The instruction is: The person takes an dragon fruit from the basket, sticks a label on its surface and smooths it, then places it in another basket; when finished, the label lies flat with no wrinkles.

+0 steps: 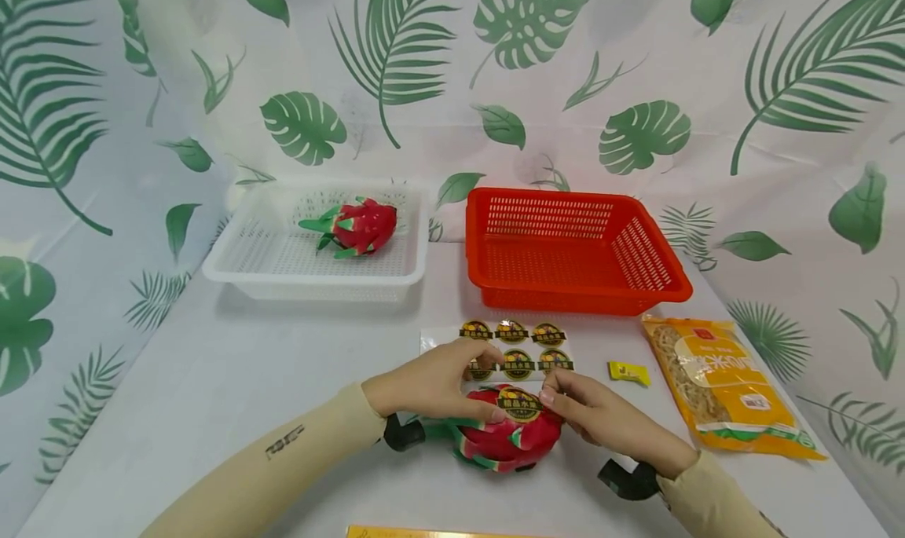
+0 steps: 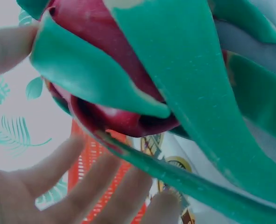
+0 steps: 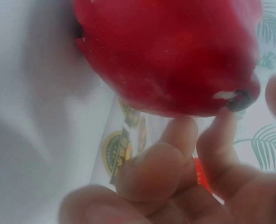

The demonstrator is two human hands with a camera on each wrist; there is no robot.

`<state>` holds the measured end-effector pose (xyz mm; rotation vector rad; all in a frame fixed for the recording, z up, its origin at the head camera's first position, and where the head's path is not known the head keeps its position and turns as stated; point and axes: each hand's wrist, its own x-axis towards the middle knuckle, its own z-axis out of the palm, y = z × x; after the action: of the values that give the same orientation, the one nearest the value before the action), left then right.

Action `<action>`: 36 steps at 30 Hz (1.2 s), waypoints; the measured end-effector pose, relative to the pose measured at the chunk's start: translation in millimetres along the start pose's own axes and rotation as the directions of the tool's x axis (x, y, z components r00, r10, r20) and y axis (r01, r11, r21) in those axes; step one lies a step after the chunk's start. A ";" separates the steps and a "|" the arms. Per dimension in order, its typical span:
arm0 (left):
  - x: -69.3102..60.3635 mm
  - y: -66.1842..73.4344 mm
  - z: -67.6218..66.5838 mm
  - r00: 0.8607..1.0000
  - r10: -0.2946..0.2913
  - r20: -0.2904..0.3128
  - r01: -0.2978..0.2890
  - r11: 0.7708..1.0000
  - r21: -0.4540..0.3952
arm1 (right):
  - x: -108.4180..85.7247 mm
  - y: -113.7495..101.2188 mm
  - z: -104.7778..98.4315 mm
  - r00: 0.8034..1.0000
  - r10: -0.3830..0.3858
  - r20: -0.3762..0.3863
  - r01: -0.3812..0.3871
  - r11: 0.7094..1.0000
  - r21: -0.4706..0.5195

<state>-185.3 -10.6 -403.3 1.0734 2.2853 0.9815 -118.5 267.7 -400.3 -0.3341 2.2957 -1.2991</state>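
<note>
A red dragon fruit with green scales lies on the table between both hands. On its upper side sits a round black-and-gold sticker. My left hand holds the fruit from the left, its thumb on the skin by the sticker and its fingers bent over the far side. The thumb and forefinger of my right hand pinch the sticker's right edge. In the right wrist view, curled fingers are close against the fruit's end. Behind the fruit lies a sheet of similar stickers, partly covered by the left hand.
A white basket at the back left contains another dragon fruit. Beside it stands a red basket. To the right lie a small yellow packet and an orange food bag. An orange-yellow edge shows at the front.
</note>
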 end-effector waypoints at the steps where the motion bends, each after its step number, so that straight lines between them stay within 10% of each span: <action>1: -0.4 0.0 -0.2 1.000 0.009 0.010 -0.009 1.000 0.012 | 0.0 0.1 -1.0 1.000 -0.003 -0.015 0.003 1.000 0.012; 7: -2.3 1.3 -2.2 0.997 0.032 0.064 -0.033 0.999 0.024 | 2.8 2.9 -15.7 0.984 -0.020 -0.177 0.048 0.987 0.155; 13: -1.9 6.3 -2.8 0.996 0.042 0.077 -0.048 0.996 0.076 | 8.5 12.0 -45.7 0.970 -0.039 -0.241 0.133 0.912 0.387; 22: 0.3 12.2 -3.2 0.996 0.062 0.061 -0.072 0.984 0.165 | 35.2 32.3 -84.6 0.951 0.131 -0.280 0.027 0.867 0.497; 36: 4.6 11.8 -10.4 0.993 0.109 -0.047 -0.101 0.985 0.139 | 48.6 31.7 -86.1 0.928 0.190 -0.322 0.157 0.583 0.797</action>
<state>-188.8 -6.0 -388.0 1.2493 2.3904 0.9160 -203.9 326.7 -403.7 0.2975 1.6439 -2.3998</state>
